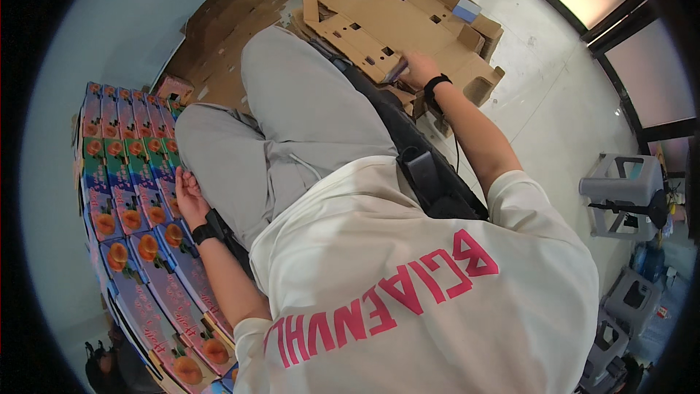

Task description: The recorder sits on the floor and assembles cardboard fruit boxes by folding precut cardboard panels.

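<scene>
At the far side, my right hand (418,71) is closed on a small dark, purplish flat thing (396,70) by the near edge of a flattened brown cardboard tray (394,11); its kind is hard to make out. My left hand (191,195) hangs low beside my left thigh, against the stacked fruit-printed boxes (138,208). Its fingers are loosely bent and apart, with nothing seen in them. Both wrists wear black bands.
A small blue-and-white box (467,9) lies on the cardboard. A large open brown carton (226,25) stands at the far left. A black armrest (437,182) runs along my right side. Grey plastic stools (623,193) stand on the pale tiled floor at the right.
</scene>
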Demonstrator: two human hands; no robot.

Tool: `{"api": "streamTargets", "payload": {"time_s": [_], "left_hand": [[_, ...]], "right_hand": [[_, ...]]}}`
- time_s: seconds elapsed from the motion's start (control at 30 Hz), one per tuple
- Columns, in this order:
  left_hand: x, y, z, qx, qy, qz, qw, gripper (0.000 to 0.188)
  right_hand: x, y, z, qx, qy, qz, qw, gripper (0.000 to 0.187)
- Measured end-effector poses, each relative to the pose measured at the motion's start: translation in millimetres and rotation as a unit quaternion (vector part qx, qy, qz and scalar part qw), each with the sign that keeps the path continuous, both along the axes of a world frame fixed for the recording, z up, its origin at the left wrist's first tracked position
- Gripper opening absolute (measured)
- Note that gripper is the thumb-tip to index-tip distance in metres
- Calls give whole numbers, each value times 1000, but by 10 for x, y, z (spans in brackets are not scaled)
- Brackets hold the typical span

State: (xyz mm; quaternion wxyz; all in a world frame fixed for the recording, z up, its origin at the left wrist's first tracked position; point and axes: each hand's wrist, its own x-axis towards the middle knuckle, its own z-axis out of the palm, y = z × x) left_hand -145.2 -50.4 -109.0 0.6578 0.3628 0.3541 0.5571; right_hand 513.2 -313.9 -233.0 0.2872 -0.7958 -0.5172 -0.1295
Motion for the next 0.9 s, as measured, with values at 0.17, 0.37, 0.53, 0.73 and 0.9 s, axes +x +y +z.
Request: {"api": "streamTargets", "payload": {"time_s": [0.17, 0.37, 0.53, 0.73, 0.9], "left_hand": [[-11, -22, -18, 8, 2, -7, 1000, 35], [8, -17, 24, 10, 34, 29, 999, 33], [151, -128, 26, 24, 57, 1, 998, 36], [303, -538, 561, -16, 215, 32, 976, 24], [312, -1627, 1733, 234, 335, 57, 911, 26]], "right_hand": [[-350, -386, -253, -193, 59, 184, 962, 31], [-574, -597, -385, -432, -60, 217, 874, 49], [-436, -413, -818, -508, -106, 179, 836, 46], [137, -445, -1916, -303, -173, 220, 911, 54], [525, -531, -1497, -340, 224, 169, 898, 52]]}}
